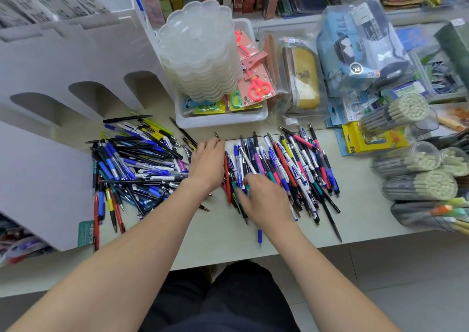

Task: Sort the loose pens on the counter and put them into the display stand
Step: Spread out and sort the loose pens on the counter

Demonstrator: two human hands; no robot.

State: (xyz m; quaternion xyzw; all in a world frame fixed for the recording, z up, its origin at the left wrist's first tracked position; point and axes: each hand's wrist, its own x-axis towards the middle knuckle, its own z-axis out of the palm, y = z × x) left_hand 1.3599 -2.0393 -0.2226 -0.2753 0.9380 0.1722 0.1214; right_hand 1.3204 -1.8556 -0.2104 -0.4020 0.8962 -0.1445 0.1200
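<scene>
Left hand [206, 163] curls over dark pens [217, 135]; right hand [264, 197], grip indeterminate, rests on mixed pile [291, 164]: gather like colours together.

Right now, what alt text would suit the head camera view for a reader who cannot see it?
A person's left hand and right hand rest among loose multicoloured plastic pens heaped in two piles on a pale counter. A white slotted display stand stands at the left.
</scene>
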